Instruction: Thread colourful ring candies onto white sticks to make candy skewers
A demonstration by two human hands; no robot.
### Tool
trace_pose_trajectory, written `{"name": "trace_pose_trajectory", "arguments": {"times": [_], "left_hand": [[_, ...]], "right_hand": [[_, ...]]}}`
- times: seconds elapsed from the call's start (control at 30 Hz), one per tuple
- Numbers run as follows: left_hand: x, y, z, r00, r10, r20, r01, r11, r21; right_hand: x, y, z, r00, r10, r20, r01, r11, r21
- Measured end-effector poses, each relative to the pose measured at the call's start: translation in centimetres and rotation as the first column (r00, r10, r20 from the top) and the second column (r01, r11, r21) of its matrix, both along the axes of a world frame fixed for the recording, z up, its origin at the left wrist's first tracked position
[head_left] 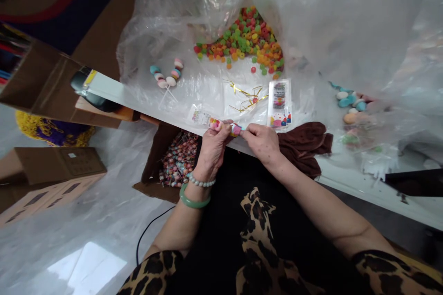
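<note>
Near the table's front edge, my left hand (215,142) pinches a small candy packet (236,129) with a clear printed wrapper stretching out to the left. My right hand (261,142) has its fingers closed on the packet's other end, close beside the left. Pink and orange candies show inside the wrapper by my left fingers. Just beyond my hands lie gold twist ties (246,97) on a white sheet, and a stack of printed pouches (280,101) is to their right. Farther back is a pile of coloured ring candies (245,41).
Candies on white sticks (168,78) lie at the left of the table. Brown gloves (304,145) rest right of my right hand. Below the edge stands an open carton (152,170) of wrapped candies (178,159). Blue and white candies (349,99) lie at the right.
</note>
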State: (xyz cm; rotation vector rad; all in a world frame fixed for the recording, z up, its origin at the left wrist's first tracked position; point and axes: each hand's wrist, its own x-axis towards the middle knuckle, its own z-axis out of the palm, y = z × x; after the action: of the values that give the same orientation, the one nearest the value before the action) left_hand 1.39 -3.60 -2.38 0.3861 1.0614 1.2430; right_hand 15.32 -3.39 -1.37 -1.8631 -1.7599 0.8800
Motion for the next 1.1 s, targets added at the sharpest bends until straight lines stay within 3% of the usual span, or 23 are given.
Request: {"name": "trace_pose_trajectory", "arguments": {"times": [0.1, 0.17, 0.37, 0.47, 0.6, 0.73, 0.8, 0.9, 1.0, 1.1], "left_hand": [[0.6, 0.0, -0.2, 0.998, 0.008, 0.059, -0.008, 1.000, 0.003], [0.7, 0.2, -0.4, 0.994, 0.009, 0.113, -0.007, 1.000, -0.020], [-0.5, 0.6, -0.4, 0.982, 0.055, 0.179, -0.037, 0.994, -0.104], [-0.2, 0.4, -0.1, 0.988, 0.049, 0.147, -0.046, 0.999, -0.025], [0.8, 0.1, 0.3, 0.993, 0.024, 0.114, -0.031, 0.997, 0.063], [0.7, 0.3, 0.3, 0.988, 0.033, 0.153, -0.031, 0.999, -0.018], [0.2, 0.6, 0.1, 0.984, 0.042, 0.172, -0.027, 0.996, -0.088], [-0.1, 0.7, -0.3, 0.984, 0.075, 0.162, -0.062, 0.995, -0.082], [0.5, 0.4, -0.5, 0.990, 0.054, 0.134, -0.053, 0.999, -0.011], [1.4, -0.1, -0.6, 0.992, 0.047, 0.119, -0.049, 0.999, 0.017]], "right_hand": [[-0.7, -1.1, 0.1, 0.978, 0.077, 0.193, -0.113, 0.977, 0.181], [-0.8, -1.5, -0.1, 0.968, 0.132, 0.213, -0.180, 0.957, 0.226], [0.5, -1.2, -0.8, 0.932, 0.307, -0.193, -0.278, 0.946, 0.164], [0.3, -1.1, -0.9, 0.945, 0.197, -0.260, -0.188, 0.980, 0.060], [-1.5, -1.1, -1.1, 0.928, 0.087, -0.363, -0.072, 0.996, 0.054], [-2.0, -0.7, -1.3, 0.846, 0.023, -0.532, -0.022, 1.000, 0.008], [-1.6, -0.6, -1.2, 0.884, 0.034, -0.466, -0.025, 0.999, 0.025], [-1.0, -0.9, -0.9, 0.987, 0.092, -0.129, -0.076, 0.989, 0.125], [-1.4, -1.4, -0.7, 0.968, 0.166, 0.189, -0.207, 0.952, 0.223], [-2.1, -1.1, -0.8, 0.936, 0.222, 0.275, -0.296, 0.916, 0.270]]}}
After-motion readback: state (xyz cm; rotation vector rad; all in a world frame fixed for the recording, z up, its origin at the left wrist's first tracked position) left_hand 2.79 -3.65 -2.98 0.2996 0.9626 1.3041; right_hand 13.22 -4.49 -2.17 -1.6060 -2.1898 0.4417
